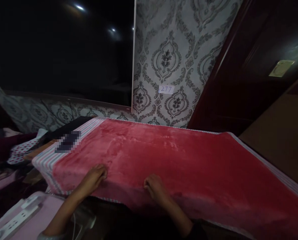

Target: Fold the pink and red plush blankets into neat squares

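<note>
Head: left hand [95, 178], right hand [155, 188] (two hands, grip unclear) touch one red blanket [169, 153].

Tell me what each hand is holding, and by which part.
Both the left hand and right hand lie with curled fingers on the near edge of the red plush blanket; whether they pinch it cannot be told.

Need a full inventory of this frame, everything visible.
blanket: 1, red with striped border, spread across the middle
screen: 1, black, on the wall, upper left
wallpaper: 1, grey damask, behind
label: 1, white, reads 277, on the wallpaper
door: 1, dark red-brown, right
power strip: 1, white, lower left
spotted cloth: 1, white with red dots, far left
left hand: 1, fingers curled on the blanket's near edge
right hand: 1, same edge, further right
</note>
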Available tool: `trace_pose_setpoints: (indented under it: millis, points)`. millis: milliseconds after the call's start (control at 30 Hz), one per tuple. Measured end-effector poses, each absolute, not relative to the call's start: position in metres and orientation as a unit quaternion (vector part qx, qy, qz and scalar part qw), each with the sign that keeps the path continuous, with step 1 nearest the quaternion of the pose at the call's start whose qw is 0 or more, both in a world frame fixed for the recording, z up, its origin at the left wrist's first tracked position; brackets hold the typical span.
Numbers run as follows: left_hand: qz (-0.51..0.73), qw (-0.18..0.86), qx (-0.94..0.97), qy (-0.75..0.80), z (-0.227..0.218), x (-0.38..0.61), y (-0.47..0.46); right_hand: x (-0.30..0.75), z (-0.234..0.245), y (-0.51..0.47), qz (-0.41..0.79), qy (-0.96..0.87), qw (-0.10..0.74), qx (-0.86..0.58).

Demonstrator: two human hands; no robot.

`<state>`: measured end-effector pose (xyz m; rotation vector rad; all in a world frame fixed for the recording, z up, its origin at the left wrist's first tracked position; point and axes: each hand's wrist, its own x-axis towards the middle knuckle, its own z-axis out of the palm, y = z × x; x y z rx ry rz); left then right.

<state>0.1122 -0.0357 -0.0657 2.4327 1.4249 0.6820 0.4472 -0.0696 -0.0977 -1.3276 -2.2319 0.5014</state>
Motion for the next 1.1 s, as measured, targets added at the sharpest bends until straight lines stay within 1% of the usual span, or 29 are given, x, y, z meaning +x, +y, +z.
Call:
trace_pose_setpoints:
  millis: [133, 200, 300, 367, 467, 567, 733, 867, 1100]
  points:
    - [0.216, 0.105, 0.841, 0.485, -0.078, 0.108, -0.025, 0.445, -0.100, -0.069, 0.182, -0.819, 0.235, -0.491]
    - [0.206, 0.091, 0.837, 0.498, -0.081, 0.108, -0.020, 0.451, -0.098, -0.068, 0.184, -0.824, 0.250, -0.474]
    - [0.221, 0.062, 0.828, 0.511, -0.072, 0.123, -0.021, 0.476, -0.090, -0.069, 0.164, -0.818, 0.281, -0.475]
    - [0.237, 0.066, 0.834, 0.494, -0.064, 0.146, -0.027, 0.499, -0.086, -0.074, 0.138, -0.804, 0.279, -0.507]
    - [0.231, 0.099, 0.865, 0.435, -0.060, 0.201, -0.039, 0.531, -0.085, -0.084, 0.113, -0.786, 0.237, -0.559]
    - [0.202, 0.113, 0.893, 0.385, -0.066, 0.263, -0.047, 0.547, -0.087, -0.092, 0.112, -0.771, 0.199, -0.594]
    - [0.135, 0.110, 0.911, 0.374, -0.070, 0.336, -0.048, 0.553, -0.091, -0.094, 0.091, -0.750, 0.201, -0.624]
    - [0.137, 0.112, 0.909, 0.377, -0.072, 0.362, -0.043, 0.560, -0.094, -0.093, 0.076, -0.732, 0.199, -0.648]
    - [0.136, 0.125, 0.907, 0.379, -0.074, 0.367, -0.038, 0.568, -0.097, -0.091, 0.108, -0.731, 0.232, -0.632]
